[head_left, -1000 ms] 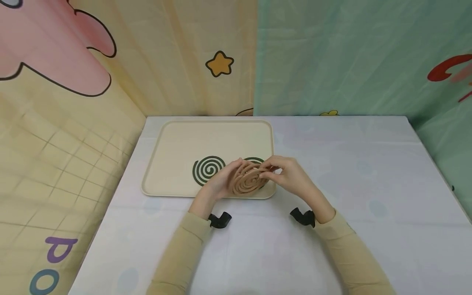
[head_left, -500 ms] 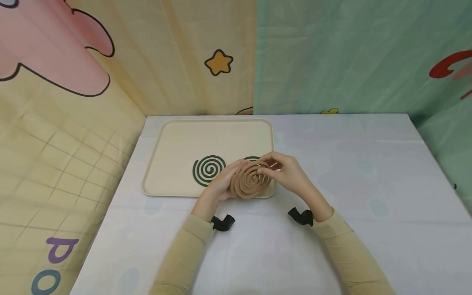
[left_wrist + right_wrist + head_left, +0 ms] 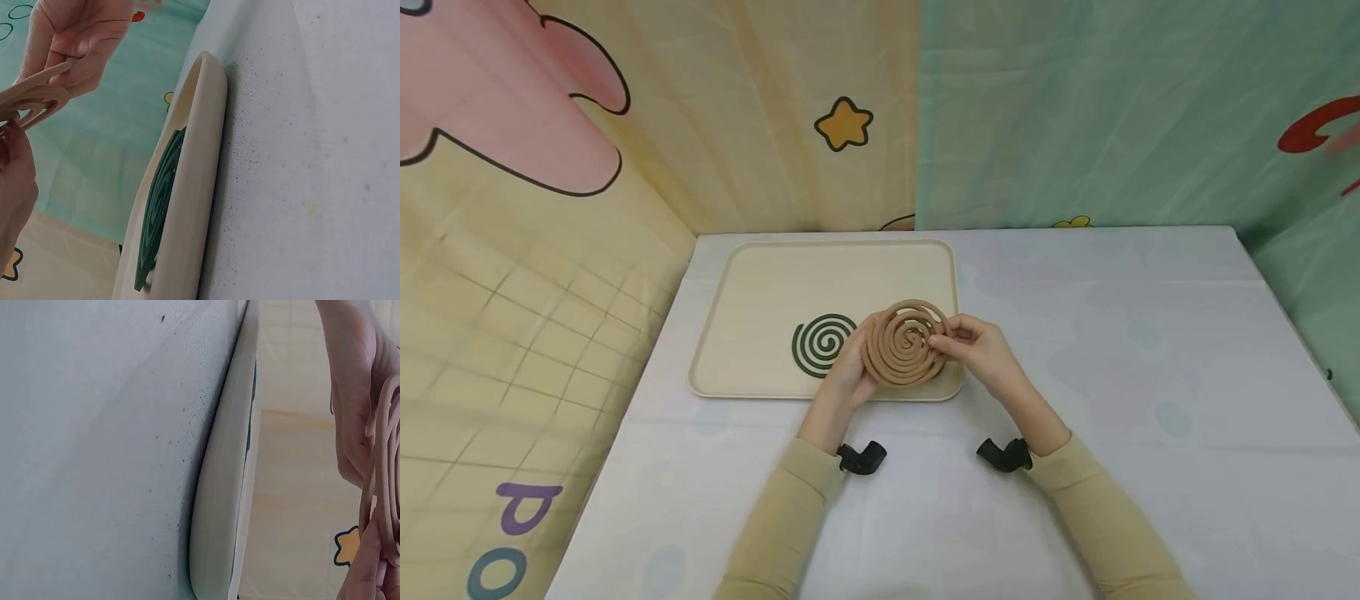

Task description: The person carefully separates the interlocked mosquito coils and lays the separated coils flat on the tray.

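Note:
Between both hands, a brown mosquito coil (image 3: 901, 354) of interlocked spirals is held up over the tray's front right part, its face towards the head camera. My left hand (image 3: 850, 367) grips its left edge, fingers partly hidden behind it. At the right side, my right hand (image 3: 988, 354) pinches the coil between thumb and fingertips. The left wrist view shows the brown coil (image 3: 37, 100) edge-on, its strands spread a little apart near the fingers. On the tray lies a green mosquito coil (image 3: 823, 345), just left of my left hand.
The cream tray (image 3: 760, 275) with a low raised rim sits on the white-covered table (image 3: 1112, 350). Patterned curtains (image 3: 1037, 108) stand behind the table and at both sides. A black camera mount (image 3: 861, 458) is on each wrist.
Both hands shift the brown coil, first tipping it towards the body, then raising it slightly up and away. A second green coil behind it, partly visible before, is now hidden.

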The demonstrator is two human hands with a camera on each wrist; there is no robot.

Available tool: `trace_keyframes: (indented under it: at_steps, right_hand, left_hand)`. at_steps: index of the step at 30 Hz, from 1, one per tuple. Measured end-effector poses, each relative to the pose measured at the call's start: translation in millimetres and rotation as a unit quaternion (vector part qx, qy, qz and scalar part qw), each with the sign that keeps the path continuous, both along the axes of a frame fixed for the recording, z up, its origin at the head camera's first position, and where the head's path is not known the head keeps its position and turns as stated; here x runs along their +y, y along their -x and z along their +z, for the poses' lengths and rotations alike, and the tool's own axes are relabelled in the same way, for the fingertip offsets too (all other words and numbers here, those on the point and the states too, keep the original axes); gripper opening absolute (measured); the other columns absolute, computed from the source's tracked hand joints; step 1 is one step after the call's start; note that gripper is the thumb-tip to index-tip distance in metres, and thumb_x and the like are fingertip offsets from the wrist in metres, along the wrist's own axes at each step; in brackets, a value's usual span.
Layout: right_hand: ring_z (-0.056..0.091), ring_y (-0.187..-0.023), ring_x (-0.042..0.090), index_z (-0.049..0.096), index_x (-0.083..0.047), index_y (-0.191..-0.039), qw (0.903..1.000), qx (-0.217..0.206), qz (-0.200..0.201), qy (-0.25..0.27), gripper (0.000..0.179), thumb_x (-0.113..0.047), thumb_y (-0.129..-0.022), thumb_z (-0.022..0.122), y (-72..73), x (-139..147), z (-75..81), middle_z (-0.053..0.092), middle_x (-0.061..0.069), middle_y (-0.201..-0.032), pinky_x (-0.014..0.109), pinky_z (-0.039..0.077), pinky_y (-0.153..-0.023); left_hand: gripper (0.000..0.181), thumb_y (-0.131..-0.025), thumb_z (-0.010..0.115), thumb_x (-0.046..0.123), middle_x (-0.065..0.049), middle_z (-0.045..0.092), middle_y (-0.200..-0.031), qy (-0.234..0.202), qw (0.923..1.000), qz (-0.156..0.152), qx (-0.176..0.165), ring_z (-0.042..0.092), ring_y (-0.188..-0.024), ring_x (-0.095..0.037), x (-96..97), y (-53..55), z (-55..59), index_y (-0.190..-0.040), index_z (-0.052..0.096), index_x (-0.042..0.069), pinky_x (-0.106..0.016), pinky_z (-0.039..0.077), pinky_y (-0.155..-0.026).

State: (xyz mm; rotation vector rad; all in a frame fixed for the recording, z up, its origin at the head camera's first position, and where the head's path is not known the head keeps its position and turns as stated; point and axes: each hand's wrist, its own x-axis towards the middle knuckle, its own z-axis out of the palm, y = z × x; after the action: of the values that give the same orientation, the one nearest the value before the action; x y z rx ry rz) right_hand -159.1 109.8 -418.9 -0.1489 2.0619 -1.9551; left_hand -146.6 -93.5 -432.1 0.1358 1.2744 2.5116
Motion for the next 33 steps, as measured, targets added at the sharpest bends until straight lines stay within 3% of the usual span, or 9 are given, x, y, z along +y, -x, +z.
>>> trace_keyframes:
  at_steps: [5,13,21,28,33]
  right_hand:
    - [0.069,-0.074,0.006,0.063,0.007,-0.102,0.9998,-0.012,-0.015,0.006,0.018,-0.006,-0.091,0.069,0.8,0,-2.0,0.070,-0.006,-0.085,0.024,0.059,-0.072]
    - [0.068,-0.069,0.006,0.065,0.002,-0.099,0.9982,-0.043,-0.023,0.035,0.010,-0.004,-0.091,0.068,0.3,-5,-1.9,0.070,-0.007,-0.079,0.023,0.059,-0.070]
    - [0.069,-0.069,0.006,0.065,0.008,-0.109,0.9995,-0.027,-0.015,0.001,0.026,-0.009,-0.091,0.070,3.2,0,-1.2,0.071,-0.007,-0.084,0.024,0.059,-0.069]
    - [0.068,-0.071,0.008,0.068,0.003,-0.106,0.9982,-0.009,0.023,-0.054,0.024,-0.014,-0.090,0.072,7.6,6,6.1,0.072,-0.006,-0.081,0.033,0.061,-0.071]
    - [0.068,-0.071,0.008,0.068,0.003,-0.107,0.9962,-0.004,0.048,-0.074,0.024,-0.014,-0.090,0.072,11.3,7,9.2,0.072,-0.006,-0.082,0.035,0.060,-0.072]
  left_hand:
    - [0.025,-0.106,0.041,0.030,0.000,0.062,-0.105,0.002,1.0000,0.000,0.005,0.064,-0.093,-0.005,-1.7,-0.2,-3.1,-0.118,0.052,0.011,-0.016,0.054,-0.082]
    - [0.020,-0.104,0.040,0.021,0.001,0.064,-0.103,-0.020,0.9997,0.006,0.011,0.065,-0.090,-0.005,-4.3,1.0,-8.2,-0.119,0.050,0.012,-0.015,0.054,-0.078]
    - [0.019,-0.103,0.042,0.019,0.003,0.065,-0.092,-0.036,0.9993,-0.005,0.010,0.065,-0.078,-0.002,-4.6,3.7,-10.6,-0.116,0.053,0.013,-0.013,0.054,-0.069]
    - [0.022,-0.106,0.041,0.029,0.004,0.065,-0.092,-0.008,0.9992,-0.037,0.011,0.066,-0.076,-0.001,-10.7,6.7,-9.4,-0.115,0.052,0.014,-0.012,0.054,-0.068]
    - [0.025,-0.105,0.043,0.035,0.004,0.063,-0.091,0.011,0.9992,-0.038,0.006,0.064,-0.074,-0.001,-14.8,8.9,-9.7,-0.114,0.053,0.013,-0.011,0.053,-0.067]
